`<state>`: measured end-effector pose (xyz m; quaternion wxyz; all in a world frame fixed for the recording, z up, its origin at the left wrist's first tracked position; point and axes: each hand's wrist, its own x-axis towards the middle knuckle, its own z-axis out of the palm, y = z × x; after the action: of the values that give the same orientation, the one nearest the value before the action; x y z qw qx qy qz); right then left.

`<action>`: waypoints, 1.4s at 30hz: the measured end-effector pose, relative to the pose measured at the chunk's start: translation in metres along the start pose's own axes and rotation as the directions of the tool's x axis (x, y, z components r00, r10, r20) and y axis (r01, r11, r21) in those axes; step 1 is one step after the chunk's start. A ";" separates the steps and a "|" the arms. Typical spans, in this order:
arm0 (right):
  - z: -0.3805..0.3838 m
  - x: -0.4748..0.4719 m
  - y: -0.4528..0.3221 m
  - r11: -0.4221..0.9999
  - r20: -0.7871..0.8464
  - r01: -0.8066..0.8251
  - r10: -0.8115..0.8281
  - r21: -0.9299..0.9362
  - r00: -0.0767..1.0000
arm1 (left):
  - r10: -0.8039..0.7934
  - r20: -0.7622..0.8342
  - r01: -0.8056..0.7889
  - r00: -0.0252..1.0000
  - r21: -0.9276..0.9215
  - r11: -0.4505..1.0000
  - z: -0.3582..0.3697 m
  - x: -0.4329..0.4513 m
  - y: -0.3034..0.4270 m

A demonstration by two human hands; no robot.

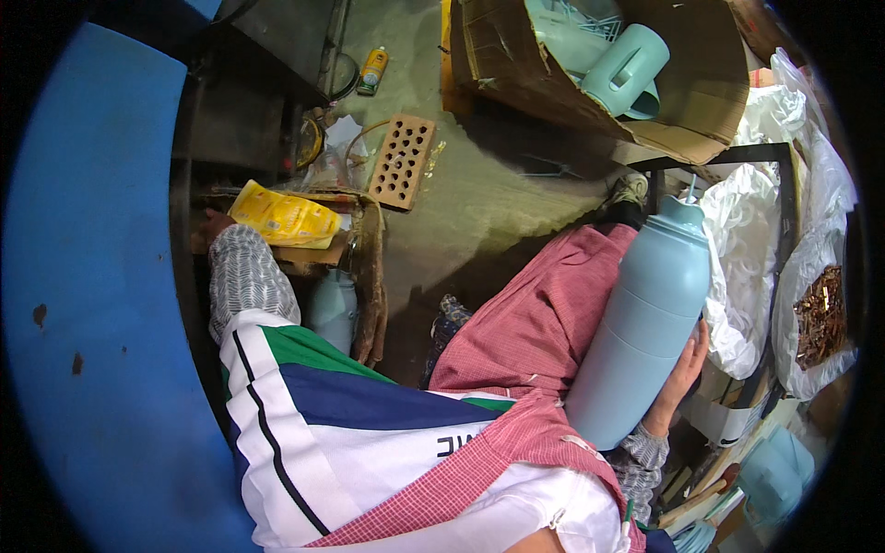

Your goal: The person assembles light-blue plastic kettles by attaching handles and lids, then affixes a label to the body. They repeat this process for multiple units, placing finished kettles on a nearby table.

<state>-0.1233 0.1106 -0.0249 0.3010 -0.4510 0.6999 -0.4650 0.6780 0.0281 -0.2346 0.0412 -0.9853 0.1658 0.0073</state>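
A large light-blue plastic bottle-shaped moulding leans over my right thigh, its narrowed neck pointing away from me. A thin stub sticks up from that neck. My right hand grips its right side, fingers flat along the wall and the palm partly behind it. At far left, my left hand is in shadow beside a yellow plastic pouch on an open cardboard box. Its fingers are mostly hidden, and whether it holds anything is unclear. Inside the box, below the pouch, stands another light-blue moulding.
A blue machine panel rises close on my left. On the floor are a perforated brick and a yellow spray can. Ahead, a carton holds pale-green pitchers. White plastic bags fill a black frame at right.
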 end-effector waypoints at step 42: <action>-0.034 -0.049 0.027 0.940 -0.362 0.289 -0.209 0.182 0.908 | 0.735 -0.626 -0.143 -0.260 -0.728 -0.671 -0.194 -0.640 0.304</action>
<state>-0.1407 0.1724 -0.0366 0.1647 -0.4126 0.6183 -0.6483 -0.0266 -0.0655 -0.0476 -0.4710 -0.1877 0.7661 0.3951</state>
